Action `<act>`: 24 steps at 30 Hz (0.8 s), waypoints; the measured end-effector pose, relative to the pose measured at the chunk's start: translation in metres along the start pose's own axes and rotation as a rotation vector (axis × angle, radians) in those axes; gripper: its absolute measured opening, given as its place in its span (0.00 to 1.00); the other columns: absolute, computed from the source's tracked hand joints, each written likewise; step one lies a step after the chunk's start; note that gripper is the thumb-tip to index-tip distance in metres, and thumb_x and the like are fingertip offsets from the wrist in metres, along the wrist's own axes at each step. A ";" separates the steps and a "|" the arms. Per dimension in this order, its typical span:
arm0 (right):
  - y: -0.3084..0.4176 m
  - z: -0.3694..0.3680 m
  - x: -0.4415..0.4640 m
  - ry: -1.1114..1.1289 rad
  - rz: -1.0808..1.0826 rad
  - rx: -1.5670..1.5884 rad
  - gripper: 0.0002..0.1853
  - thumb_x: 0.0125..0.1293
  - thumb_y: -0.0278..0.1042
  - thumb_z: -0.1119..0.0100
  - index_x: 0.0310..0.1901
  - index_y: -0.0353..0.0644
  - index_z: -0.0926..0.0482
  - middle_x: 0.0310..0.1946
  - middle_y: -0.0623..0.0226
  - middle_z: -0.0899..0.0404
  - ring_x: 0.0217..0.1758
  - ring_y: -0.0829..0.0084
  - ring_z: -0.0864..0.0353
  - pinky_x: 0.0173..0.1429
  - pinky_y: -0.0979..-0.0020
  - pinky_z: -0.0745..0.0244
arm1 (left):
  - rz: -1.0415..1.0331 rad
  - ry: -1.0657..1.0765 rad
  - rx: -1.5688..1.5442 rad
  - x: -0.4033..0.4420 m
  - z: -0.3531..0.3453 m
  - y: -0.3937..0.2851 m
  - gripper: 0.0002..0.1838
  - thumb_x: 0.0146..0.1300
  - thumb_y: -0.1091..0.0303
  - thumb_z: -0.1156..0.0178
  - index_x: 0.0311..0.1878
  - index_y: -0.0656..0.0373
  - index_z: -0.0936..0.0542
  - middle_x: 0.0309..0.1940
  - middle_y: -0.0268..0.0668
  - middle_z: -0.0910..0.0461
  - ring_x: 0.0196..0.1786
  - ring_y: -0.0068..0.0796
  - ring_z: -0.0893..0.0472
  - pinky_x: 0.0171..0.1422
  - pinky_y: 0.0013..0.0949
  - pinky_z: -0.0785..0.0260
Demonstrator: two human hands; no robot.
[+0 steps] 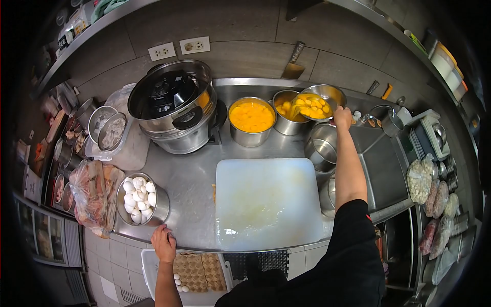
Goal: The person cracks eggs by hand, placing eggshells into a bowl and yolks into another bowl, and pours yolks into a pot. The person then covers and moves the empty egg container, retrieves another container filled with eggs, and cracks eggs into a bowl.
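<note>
My right hand (pixel 342 117) grips the rim of a steel bowl (pixel 330 92) at the back of the counter. The bowl is tilted to the left, and cracked eggs (pixel 312 106) with whole yolks slide from it over a steel pot (pixel 289 127) that has yolks inside. Left of that pot stands a fuller steel pot (pixel 250 137) of cracked eggs. My left hand (pixel 164 244) rests at the counter's front edge with its fingers apart and nothing in them. Just beyond it is a steel pot (pixel 162 204) of white whole eggs (pixel 139 197).
A wet white cutting board (pixel 268 202) lies mid-counter. Large stacked steel pots (pixel 179 140) stand at the back left, bagged meat (pixel 89 192) at the left. Empty steel pots (pixel 322 146) and a sink (pixel 383 169) are at the right. Egg trays (pixel 199 271) sit below the edge.
</note>
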State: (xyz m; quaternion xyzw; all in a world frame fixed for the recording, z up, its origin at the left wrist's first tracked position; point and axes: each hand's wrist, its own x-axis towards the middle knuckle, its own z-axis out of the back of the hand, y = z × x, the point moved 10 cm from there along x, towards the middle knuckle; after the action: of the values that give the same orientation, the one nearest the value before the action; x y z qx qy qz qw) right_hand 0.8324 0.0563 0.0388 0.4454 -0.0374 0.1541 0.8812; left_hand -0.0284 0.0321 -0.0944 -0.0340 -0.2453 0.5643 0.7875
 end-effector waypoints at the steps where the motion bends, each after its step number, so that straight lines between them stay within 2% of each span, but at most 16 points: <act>1: 0.001 0.001 -0.001 -0.010 0.011 -0.018 0.23 0.67 0.47 0.50 0.47 0.32 0.18 0.44 0.39 0.16 0.48 0.45 0.15 0.57 0.52 0.24 | -0.003 -0.005 -0.003 0.000 0.000 0.000 0.10 0.57 0.73 0.42 0.43 0.53 0.22 0.56 0.38 0.23 0.63 0.46 0.27 0.67 0.47 0.40; 8: 0.002 -0.002 -0.002 0.003 0.000 -0.027 0.23 0.67 0.46 0.50 0.48 0.32 0.18 0.46 0.39 0.17 0.53 0.43 0.17 0.60 0.51 0.26 | -0.002 -0.004 -0.009 0.000 0.001 0.001 0.10 0.57 0.73 0.42 0.43 0.53 0.22 0.57 0.38 0.23 0.63 0.46 0.27 0.67 0.47 0.40; 10: 0.016 0.008 -0.010 -0.073 0.087 -0.095 0.22 0.67 0.45 0.50 0.47 0.32 0.18 0.43 0.40 0.16 0.47 0.45 0.14 0.57 0.52 0.24 | -0.008 -0.015 -0.011 0.000 0.003 -0.001 0.11 0.55 0.74 0.42 0.43 0.53 0.22 0.56 0.39 0.23 0.62 0.46 0.26 0.67 0.46 0.39; 11: 0.018 0.010 -0.014 -0.072 0.088 -0.095 0.22 0.67 0.45 0.50 0.47 0.32 0.18 0.43 0.40 0.16 0.47 0.45 0.14 0.57 0.52 0.24 | -0.008 -0.015 -0.010 0.000 0.003 -0.001 0.11 0.55 0.74 0.42 0.43 0.53 0.22 0.56 0.39 0.23 0.62 0.46 0.26 0.67 0.46 0.39; 13: 0.021 0.013 -0.022 -0.034 0.031 -0.028 0.21 0.68 0.44 0.49 0.46 0.32 0.19 0.39 0.41 0.15 0.39 0.48 0.12 0.53 0.52 0.22 | -0.009 -0.016 -0.004 0.000 0.002 -0.001 0.11 0.56 0.74 0.42 0.43 0.53 0.22 0.56 0.39 0.23 0.62 0.46 0.26 0.67 0.46 0.40; 14: 0.025 0.014 -0.025 -0.032 0.033 -0.029 0.21 0.68 0.44 0.49 0.46 0.32 0.19 0.39 0.41 0.15 0.39 0.48 0.12 0.53 0.52 0.22 | -0.006 -0.016 -0.004 -0.001 0.002 0.000 0.11 0.56 0.74 0.42 0.43 0.53 0.22 0.56 0.39 0.23 0.62 0.46 0.26 0.67 0.46 0.40; 16: 0.030 0.015 -0.027 -0.062 0.068 -0.043 0.20 0.68 0.44 0.49 0.45 0.32 0.19 0.36 0.43 0.14 0.31 0.50 0.12 0.50 0.53 0.20 | -0.007 -0.015 -0.008 -0.001 0.002 0.000 0.11 0.56 0.74 0.42 0.43 0.53 0.22 0.56 0.39 0.23 0.62 0.46 0.26 0.67 0.47 0.40; 17: 0.031 0.015 -0.027 -0.060 0.070 -0.045 0.20 0.68 0.44 0.49 0.45 0.32 0.19 0.36 0.43 0.14 0.31 0.50 0.12 0.50 0.53 0.20 | -0.004 -0.013 -0.008 -0.001 0.002 0.000 0.11 0.56 0.74 0.42 0.43 0.53 0.22 0.56 0.39 0.23 0.62 0.46 0.26 0.67 0.47 0.40; 20: 0.027 0.008 -0.021 -0.026 0.054 -0.034 0.20 0.68 0.44 0.49 0.46 0.32 0.19 0.38 0.41 0.15 0.37 0.48 0.12 0.53 0.53 0.21 | -0.004 -0.017 -0.006 0.000 0.003 0.000 0.11 0.56 0.74 0.42 0.43 0.53 0.22 0.56 0.39 0.23 0.62 0.46 0.26 0.67 0.47 0.40; 22: 0.020 -0.001 -0.010 -0.026 0.036 -0.044 0.21 0.68 0.45 0.50 0.47 0.32 0.19 0.42 0.39 0.16 0.46 0.44 0.14 0.58 0.52 0.23 | -0.009 -0.016 -0.002 0.000 0.003 -0.001 0.12 0.55 0.74 0.42 0.43 0.53 0.22 0.57 0.39 0.23 0.62 0.46 0.26 0.67 0.46 0.40; 24: 0.017 -0.004 -0.006 -0.028 0.041 -0.064 0.21 0.68 0.45 0.50 0.47 0.33 0.19 0.44 0.38 0.16 0.50 0.43 0.16 0.60 0.51 0.25 | -0.009 -0.016 -0.006 0.000 0.002 0.000 0.12 0.55 0.74 0.42 0.43 0.53 0.22 0.57 0.39 0.23 0.62 0.46 0.26 0.67 0.46 0.40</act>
State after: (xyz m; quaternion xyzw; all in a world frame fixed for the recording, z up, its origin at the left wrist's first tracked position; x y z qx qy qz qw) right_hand 0.8213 0.0678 0.0484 0.4183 -0.0637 0.1647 0.8910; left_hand -0.0293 0.0320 -0.0921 -0.0307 -0.2535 0.5605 0.7879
